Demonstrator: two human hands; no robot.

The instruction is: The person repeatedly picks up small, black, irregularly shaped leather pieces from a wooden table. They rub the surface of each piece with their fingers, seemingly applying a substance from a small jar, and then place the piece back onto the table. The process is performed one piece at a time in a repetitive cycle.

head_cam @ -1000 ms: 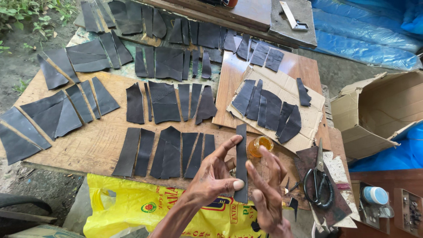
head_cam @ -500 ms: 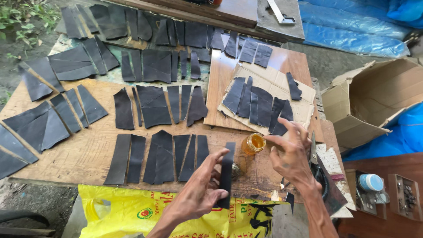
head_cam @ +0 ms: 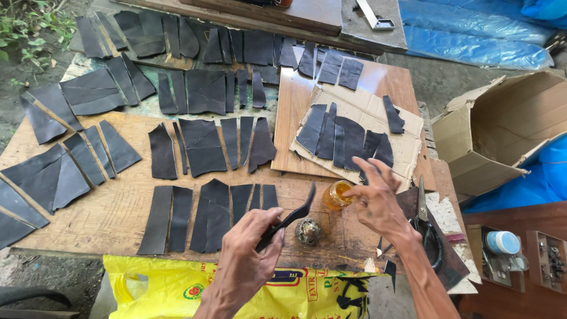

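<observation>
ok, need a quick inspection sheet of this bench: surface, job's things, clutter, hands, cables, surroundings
Surface: wooden board, worn, with a smaller board and a cardboard sheet on top.
Job's things: dark strip in the left hand; open amber jar; round lid beside it.
Clutter: many dark cut pieces in rows; scissors; yellow sack.
Hands: left hand grip closed on the strip; right hand fingertips at the jar's mouth.
Cables: nothing seen.
Surroundings: open cardboard box, blue tarp, bare ground.
</observation>
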